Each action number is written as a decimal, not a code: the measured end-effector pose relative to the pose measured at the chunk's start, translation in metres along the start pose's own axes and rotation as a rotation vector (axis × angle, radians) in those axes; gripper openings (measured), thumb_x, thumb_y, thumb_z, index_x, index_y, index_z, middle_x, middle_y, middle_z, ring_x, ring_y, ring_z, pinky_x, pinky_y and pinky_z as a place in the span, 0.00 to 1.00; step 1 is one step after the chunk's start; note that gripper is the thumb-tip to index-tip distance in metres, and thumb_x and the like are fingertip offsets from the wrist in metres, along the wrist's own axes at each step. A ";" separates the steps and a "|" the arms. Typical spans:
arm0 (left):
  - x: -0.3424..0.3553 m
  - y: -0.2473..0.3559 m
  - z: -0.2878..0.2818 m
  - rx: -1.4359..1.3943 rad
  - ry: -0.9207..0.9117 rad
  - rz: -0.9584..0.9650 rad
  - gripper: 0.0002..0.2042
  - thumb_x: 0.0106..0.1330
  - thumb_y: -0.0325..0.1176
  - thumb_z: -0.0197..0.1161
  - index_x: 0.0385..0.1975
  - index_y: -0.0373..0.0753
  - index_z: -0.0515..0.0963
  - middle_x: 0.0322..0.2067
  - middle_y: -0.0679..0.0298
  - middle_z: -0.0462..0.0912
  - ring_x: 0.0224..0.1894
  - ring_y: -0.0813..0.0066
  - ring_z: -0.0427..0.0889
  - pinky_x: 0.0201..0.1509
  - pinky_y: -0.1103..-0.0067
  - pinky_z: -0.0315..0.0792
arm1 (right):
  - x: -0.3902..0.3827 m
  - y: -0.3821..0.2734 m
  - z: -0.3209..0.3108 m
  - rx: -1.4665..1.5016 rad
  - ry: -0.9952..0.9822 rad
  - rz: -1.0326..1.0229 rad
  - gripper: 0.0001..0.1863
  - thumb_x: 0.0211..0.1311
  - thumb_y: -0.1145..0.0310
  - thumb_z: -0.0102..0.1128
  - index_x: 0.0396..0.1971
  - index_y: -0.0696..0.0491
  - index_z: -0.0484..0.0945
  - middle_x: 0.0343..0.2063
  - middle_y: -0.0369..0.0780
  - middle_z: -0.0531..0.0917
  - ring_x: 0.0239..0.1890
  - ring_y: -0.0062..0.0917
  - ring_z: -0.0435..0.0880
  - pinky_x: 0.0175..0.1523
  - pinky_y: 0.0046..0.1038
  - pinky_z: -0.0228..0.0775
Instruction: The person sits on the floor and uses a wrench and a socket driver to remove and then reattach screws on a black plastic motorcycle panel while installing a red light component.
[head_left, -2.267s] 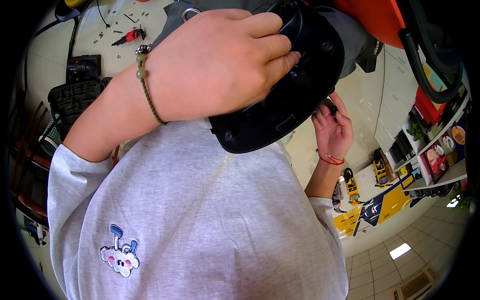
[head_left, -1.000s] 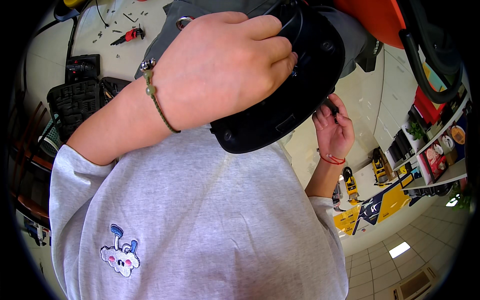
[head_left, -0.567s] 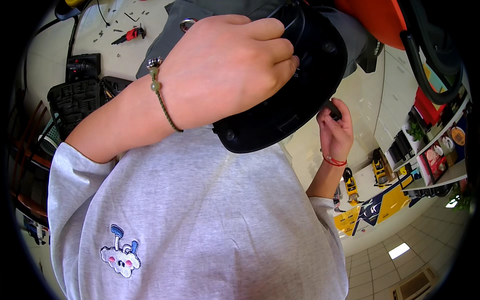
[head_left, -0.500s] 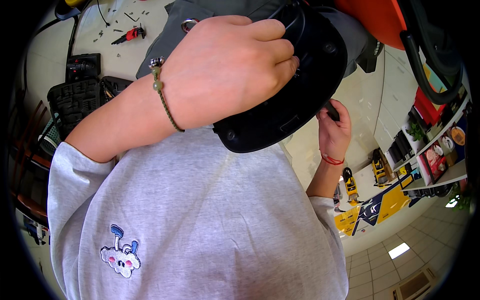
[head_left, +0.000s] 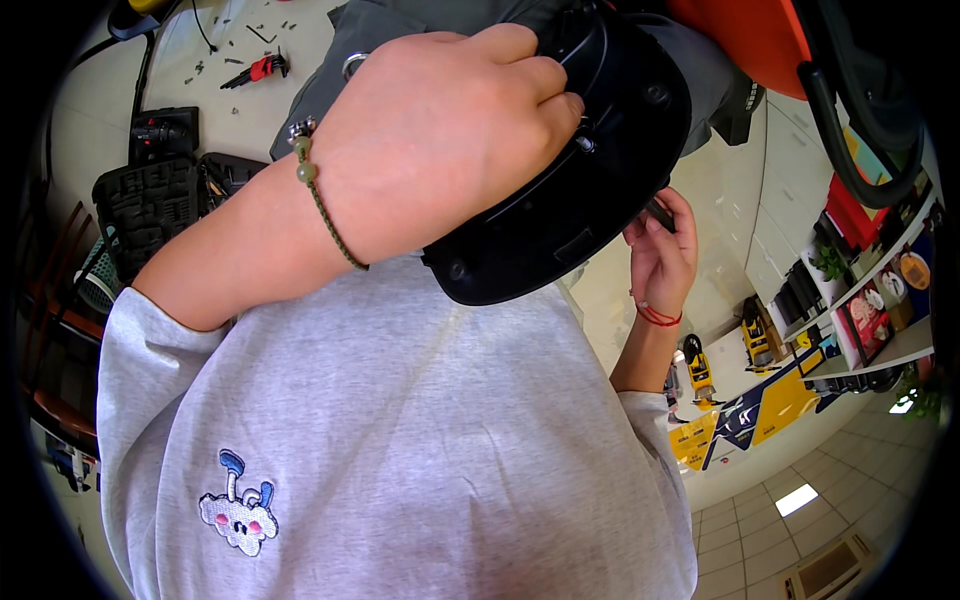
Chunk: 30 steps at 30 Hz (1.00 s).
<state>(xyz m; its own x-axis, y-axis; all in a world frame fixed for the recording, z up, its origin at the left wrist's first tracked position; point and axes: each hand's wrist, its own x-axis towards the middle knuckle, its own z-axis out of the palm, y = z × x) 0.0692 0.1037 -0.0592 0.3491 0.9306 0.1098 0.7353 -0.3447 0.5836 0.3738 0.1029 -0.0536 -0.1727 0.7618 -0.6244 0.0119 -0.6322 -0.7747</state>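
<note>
A black curved plastic shell (head_left: 560,225) is tilted before my chest, its hollow inner side facing me. My left hand (head_left: 450,140) reaches over it with fingers curled together; the palm side and whatever they hold are hidden. Just beyond those fingertips, a small shiny metal bolt-like piece (head_left: 586,143) shows inside the shell. At the shell's lower right edge, my right hand (head_left: 662,250) is closed around a short dark rod-like piece (head_left: 660,214), partly hidden by the fingers and shell. A silver ring-shaped part (head_left: 353,65) peeks out behind my left hand.
On the light table at upper left lie a red-and-black hex key set (head_left: 262,70) and scattered small screws. An open black tool case (head_left: 145,210) stands nearer. Orange and black equipment (head_left: 750,35) looms at upper right; shelves (head_left: 885,335) line the right.
My left hand has shifted slightly left, uncovering the small metal piece in the shell. My right hand has moved a little up and left, with the dark piece still in it.
</note>
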 end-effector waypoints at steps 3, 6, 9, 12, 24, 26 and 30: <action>0.001 0.000 -0.003 -0.043 -0.029 -0.033 0.13 0.51 0.30 0.60 0.38 0.43 0.81 0.26 0.72 0.76 0.31 0.76 0.76 0.30 0.80 0.72 | 0.000 0.000 0.000 0.014 0.007 -0.001 0.18 0.60 0.79 0.46 0.52 0.62 0.66 0.39 0.47 0.79 0.40 0.28 0.78 0.38 0.24 0.64; 0.003 -0.002 -0.005 -0.084 -0.084 -0.033 0.11 0.53 0.30 0.60 0.38 0.43 0.81 0.25 0.71 0.77 0.31 0.74 0.77 0.30 0.80 0.73 | -0.001 -0.001 0.000 0.020 0.012 0.009 0.18 0.59 0.79 0.46 0.51 0.62 0.67 0.38 0.46 0.79 0.40 0.28 0.78 0.39 0.24 0.64; 0.002 -0.004 -0.003 -0.133 -0.097 -0.043 0.10 0.54 0.30 0.60 0.37 0.43 0.81 0.25 0.69 0.78 0.32 0.72 0.78 0.30 0.78 0.73 | -0.002 -0.002 0.000 0.025 0.019 0.011 0.18 0.59 0.80 0.46 0.51 0.62 0.67 0.38 0.46 0.79 0.40 0.28 0.78 0.39 0.24 0.64; 0.001 -0.007 0.002 -0.222 -0.084 -0.072 0.09 0.55 0.30 0.61 0.36 0.43 0.81 0.26 0.68 0.78 0.33 0.70 0.78 0.32 0.76 0.73 | -0.002 -0.003 0.002 0.026 0.035 0.013 0.18 0.58 0.80 0.46 0.50 0.62 0.67 0.37 0.46 0.79 0.39 0.27 0.77 0.40 0.25 0.63; 0.002 -0.017 0.005 -0.333 -0.094 -0.053 0.08 0.56 0.31 0.61 0.36 0.43 0.80 0.27 0.68 0.78 0.34 0.68 0.77 0.34 0.75 0.73 | -0.002 -0.004 0.000 0.015 -0.052 0.047 0.17 0.58 0.79 0.48 0.48 0.62 0.69 0.36 0.43 0.78 0.38 0.28 0.77 0.39 0.25 0.63; 0.002 -0.017 0.005 -0.343 -0.090 -0.052 0.09 0.56 0.30 0.61 0.36 0.43 0.80 0.28 0.68 0.78 0.34 0.68 0.77 0.34 0.75 0.73 | -0.002 -0.004 0.000 0.009 -0.070 0.053 0.16 0.58 0.79 0.48 0.48 0.62 0.70 0.36 0.43 0.78 0.38 0.28 0.77 0.38 0.25 0.63; 0.001 -0.017 0.006 -0.378 -0.091 -0.069 0.09 0.57 0.30 0.60 0.37 0.43 0.80 0.28 0.67 0.78 0.36 0.67 0.78 0.35 0.75 0.73 | -0.002 -0.005 -0.002 0.012 -0.087 0.053 0.17 0.59 0.75 0.49 0.49 0.62 0.69 0.36 0.43 0.78 0.39 0.29 0.77 0.38 0.25 0.64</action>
<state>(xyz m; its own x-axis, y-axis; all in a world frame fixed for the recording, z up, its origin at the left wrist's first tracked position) 0.0603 0.1097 -0.0742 0.3685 0.9296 -0.0019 0.4991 -0.1962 0.8441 0.3758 0.1048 -0.0491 -0.2570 0.7126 -0.6528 0.0119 -0.6731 -0.7394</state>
